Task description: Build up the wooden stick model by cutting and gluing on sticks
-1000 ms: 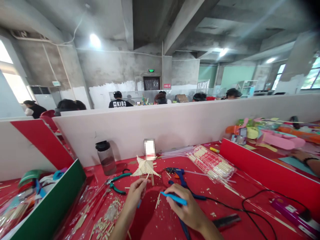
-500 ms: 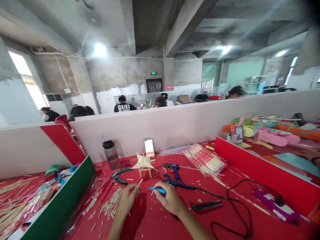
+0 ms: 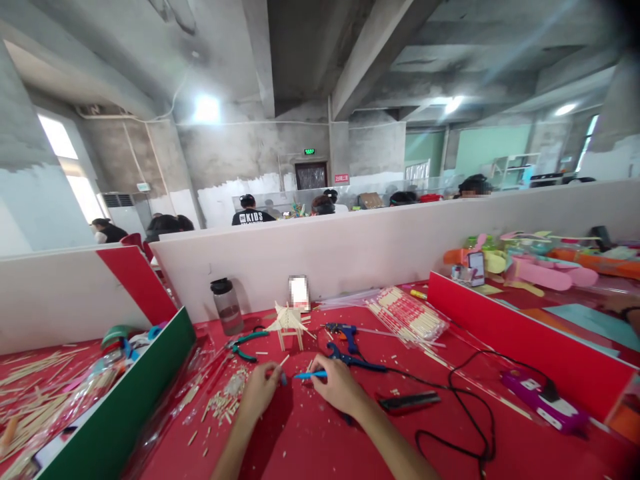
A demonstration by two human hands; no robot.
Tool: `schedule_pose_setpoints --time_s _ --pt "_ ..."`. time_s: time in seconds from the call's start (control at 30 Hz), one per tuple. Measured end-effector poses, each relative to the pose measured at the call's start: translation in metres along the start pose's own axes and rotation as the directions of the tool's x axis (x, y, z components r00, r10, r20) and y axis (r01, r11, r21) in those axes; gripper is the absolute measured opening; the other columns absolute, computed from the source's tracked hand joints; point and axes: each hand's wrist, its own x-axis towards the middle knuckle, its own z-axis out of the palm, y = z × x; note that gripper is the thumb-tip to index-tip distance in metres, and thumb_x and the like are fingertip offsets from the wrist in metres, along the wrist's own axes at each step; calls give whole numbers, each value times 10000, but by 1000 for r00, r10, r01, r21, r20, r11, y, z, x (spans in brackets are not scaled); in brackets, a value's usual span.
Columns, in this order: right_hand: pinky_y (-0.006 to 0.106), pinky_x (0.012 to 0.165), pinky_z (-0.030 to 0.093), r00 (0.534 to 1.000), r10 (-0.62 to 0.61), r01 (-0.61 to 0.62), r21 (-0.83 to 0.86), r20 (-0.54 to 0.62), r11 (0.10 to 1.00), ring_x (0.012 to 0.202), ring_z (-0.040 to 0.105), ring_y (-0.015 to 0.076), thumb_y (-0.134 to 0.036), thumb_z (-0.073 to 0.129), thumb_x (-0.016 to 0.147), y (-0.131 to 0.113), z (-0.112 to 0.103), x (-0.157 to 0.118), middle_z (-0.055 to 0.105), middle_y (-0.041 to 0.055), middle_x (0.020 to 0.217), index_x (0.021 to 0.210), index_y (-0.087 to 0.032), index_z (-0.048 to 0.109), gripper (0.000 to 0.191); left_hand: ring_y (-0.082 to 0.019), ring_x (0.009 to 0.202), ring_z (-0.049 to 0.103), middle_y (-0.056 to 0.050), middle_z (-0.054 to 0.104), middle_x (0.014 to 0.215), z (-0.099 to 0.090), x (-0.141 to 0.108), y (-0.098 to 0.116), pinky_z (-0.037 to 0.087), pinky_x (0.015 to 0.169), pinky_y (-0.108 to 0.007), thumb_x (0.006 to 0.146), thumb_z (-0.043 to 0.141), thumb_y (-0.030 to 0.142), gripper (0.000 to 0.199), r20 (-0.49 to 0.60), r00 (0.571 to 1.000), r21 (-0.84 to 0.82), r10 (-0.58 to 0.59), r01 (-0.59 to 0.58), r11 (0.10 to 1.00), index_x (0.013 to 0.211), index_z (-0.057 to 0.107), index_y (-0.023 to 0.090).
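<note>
Red table [image 3: 300, 447] fills the near area, strewn with wood bits. White partition [image 3: 370, 247] runs across the far edge; red divider [image 3: 520, 340] at right, green divider [image 3: 125, 393] at left. Several people [image 3: 254, 217] far, beyond the white partition.

Bundle of sticks [image 3: 407, 313], plastic-wrapped, lies far right. Purple power strip [image 3: 545, 403] at right, black cord [image 3: 493, 427] looping left of it. Right hand [image 3: 337, 383] near center, left hand [image 3: 260, 390] left of it, the two apart. Dark-lidded bottle [image 3: 227, 310] upright, far left. Stick model [image 3: 289, 320], peaked roof on thin legs, stands on the table at center, farther than both hands, touched by neither. White pixelated item upright just behind it.

Blue-handled tool [image 3: 365, 363] lies just right of the right hand, blue glue gun [image 3: 349, 331] farther. Black cutter [image 3: 410, 400] nearer, at right. Green-handled pliers [image 3: 255, 337] left of the model. Wood offcuts [image 3: 225, 403] heaped left of the left hand.

Right grip is narrow, holding a blue pen-like tool [image 3: 310, 375], tip pointing left. Left grip is pinched on a short stick [image 3: 285, 360]; small blue piece [image 3: 283, 379] by its fingers, can't tell if held.
</note>
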Motion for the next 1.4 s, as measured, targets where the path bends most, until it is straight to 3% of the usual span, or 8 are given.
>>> schedule_pose_setpoints --time_s 0.37,0.67,1.1,1.4 --pt "241 698 410 997 -18 27 -111 78 993 779 669 182 -165 621 807 -8 16 -3 729 23 835 854 -221 644 77 -229 709 627 -49 688 675 3 4 -11 387 674 -278 859 502 413 338 22 998 142 55 -58 988 687 676 180" --pt "240 668 378 993 -46 59 -128 104 990 773 654 179 -128 623 774 -7 25 -2 720 31 814 816 -209 635 92 -205 706 630 -55 702 699 4 3 -7 384 683 -258 890 482 303 308 42 998 214 48 -56 975 704 688 170" --pt "233 659 372 996 -23 35 -151 82 988 750 647 167 -165 618 818 0 29 1 716 29 823 845 -202 629 47 -171 627 560 -10 618 625 -3 4 -9 327 614 -242 861 497 269 257 44 999 265 0 -12 964 685 653 164" --pt "236 679 388 997 -39 50 -148 72 988 768 654 172 -151 594 828 3 30 1 711 17 814 845 -213 624 71 -155 585 523 0 587 586 -3 5 -13 333 599 -245 842 500 297 268 68 998 206 1 -15 978 650 632 164"
